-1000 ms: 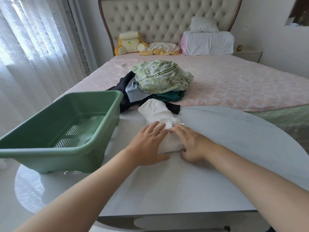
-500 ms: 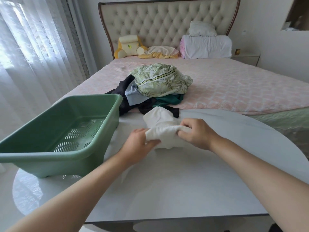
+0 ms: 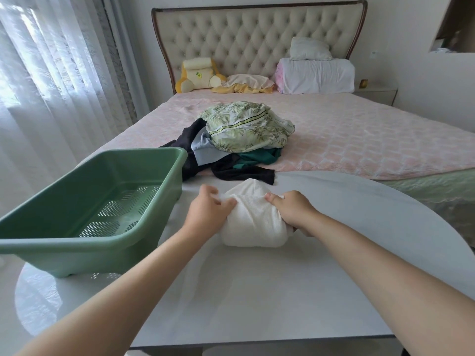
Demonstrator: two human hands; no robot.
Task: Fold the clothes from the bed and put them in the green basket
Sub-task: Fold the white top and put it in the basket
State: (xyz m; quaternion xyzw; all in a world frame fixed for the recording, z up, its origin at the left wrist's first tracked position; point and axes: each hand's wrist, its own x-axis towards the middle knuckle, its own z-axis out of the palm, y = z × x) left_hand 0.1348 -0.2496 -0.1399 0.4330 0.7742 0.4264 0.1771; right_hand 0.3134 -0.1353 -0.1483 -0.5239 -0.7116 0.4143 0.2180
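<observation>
White garment (image 3: 253, 222), green basket (image 3: 144, 160), leaf-print cloth (image 3: 246, 127)

White round table (image 3: 257, 291): bears the green basket (image 3: 144, 242) at its left and a folded white garment (image 3: 253, 224) near centre, just beside the basket. Bed (image 3: 359, 140), pink quilted cover: a heap of unfolded clothes (image 3: 241, 140) at the near edge; pillows (image 3: 316, 75) at the headboard.
</observation>
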